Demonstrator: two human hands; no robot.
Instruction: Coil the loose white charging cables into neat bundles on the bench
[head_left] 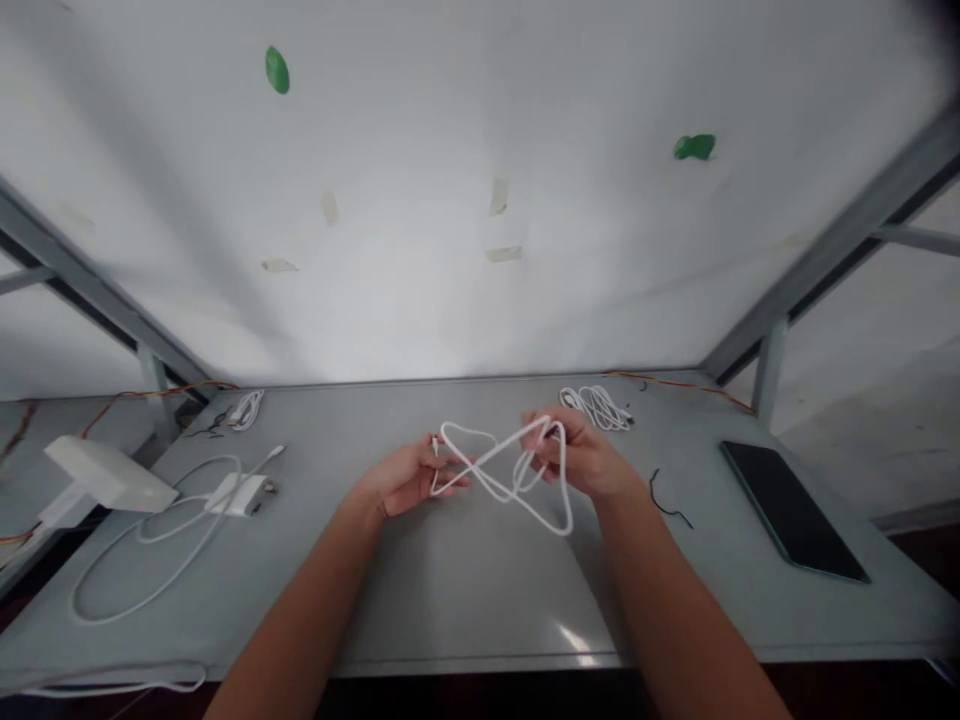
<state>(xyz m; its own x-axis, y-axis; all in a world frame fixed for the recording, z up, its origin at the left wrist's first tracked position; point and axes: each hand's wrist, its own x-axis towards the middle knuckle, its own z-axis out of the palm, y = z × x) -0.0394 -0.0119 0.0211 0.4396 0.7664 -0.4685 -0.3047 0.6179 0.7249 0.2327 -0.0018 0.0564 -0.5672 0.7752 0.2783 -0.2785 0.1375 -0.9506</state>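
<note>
While the left hand (409, 480) pinches the white cable (481, 467) at nine o'clock and the right hand (583, 463) clasps its loops at three, steady tension should keep those crossings tidy.

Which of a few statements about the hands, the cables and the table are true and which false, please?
1. Both the left hand and the right hand hold the white cable. True.
2. The dark tablet lies left of the hands. False: it lies to their right, on the table.
3. A white charger lies on the table left of the hands. True.
4. The coiled cable behind the right hand is black. False: it is white.
</note>
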